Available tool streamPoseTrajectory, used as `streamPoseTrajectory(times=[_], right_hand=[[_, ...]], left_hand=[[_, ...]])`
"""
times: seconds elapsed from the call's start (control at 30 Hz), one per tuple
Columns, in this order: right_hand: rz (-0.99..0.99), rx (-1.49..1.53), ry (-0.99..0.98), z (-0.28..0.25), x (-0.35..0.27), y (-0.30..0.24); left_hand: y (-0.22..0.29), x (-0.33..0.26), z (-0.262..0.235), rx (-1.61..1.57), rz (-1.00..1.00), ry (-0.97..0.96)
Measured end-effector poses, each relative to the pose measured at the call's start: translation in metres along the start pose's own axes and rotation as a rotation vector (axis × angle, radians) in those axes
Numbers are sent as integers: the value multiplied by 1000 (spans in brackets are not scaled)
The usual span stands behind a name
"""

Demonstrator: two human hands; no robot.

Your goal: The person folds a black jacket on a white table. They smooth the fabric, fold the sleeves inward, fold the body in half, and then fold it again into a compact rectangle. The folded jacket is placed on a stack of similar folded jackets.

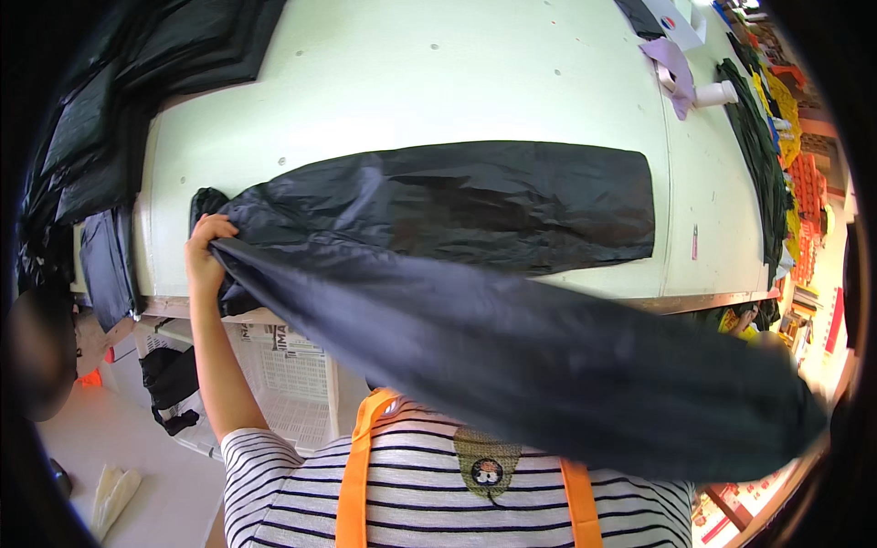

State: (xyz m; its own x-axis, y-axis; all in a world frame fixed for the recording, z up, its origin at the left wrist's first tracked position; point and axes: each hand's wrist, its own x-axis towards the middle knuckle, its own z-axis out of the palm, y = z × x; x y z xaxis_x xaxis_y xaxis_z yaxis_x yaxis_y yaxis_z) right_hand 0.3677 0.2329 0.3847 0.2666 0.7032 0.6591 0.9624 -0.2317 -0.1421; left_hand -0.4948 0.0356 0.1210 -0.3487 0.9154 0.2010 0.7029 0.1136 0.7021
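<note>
A pair of black trousers (512, 205) in thin shiny cloth lies partly across the pale table, one leg stretched flat toward the right. Its other leg (548, 365) is raised off the table and sweeps in front of my chest to the lower right, slightly blurred. My left hand (210, 245) is closed on the bunched cloth at the left end, thumb and fingers pinching a fold. Of my right hand nothing shows; the raised leg covers that side.
Stacked black folded garments (183, 46) fill the table's far left. At the far right lie a lilac cloth (672, 71), a white cylinder (716, 94) and more dark cloth (756, 155). A white crate (283, 384) stands below the table's front edge (703, 302).
</note>
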Motion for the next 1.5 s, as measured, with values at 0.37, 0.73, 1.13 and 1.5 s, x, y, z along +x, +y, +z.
streamPoseTrajectory(times=[0.37, 0.73, 1.13, 1.5], right_hand=[[11, 353, -688, 328, -109, -197], [-3, 135, -899, 351, -119, -197], [-634, 454, -713, 316, -200, -224], [143, 625, -728, 307, -172, -150]], left_hand=[[131, 27, 87, 786, -169, 269], [107, 19, 230, 750, -210, -146], [103, 34, 222, 796, -193, -244], [284, 44, 350, 450, 148, -234]])
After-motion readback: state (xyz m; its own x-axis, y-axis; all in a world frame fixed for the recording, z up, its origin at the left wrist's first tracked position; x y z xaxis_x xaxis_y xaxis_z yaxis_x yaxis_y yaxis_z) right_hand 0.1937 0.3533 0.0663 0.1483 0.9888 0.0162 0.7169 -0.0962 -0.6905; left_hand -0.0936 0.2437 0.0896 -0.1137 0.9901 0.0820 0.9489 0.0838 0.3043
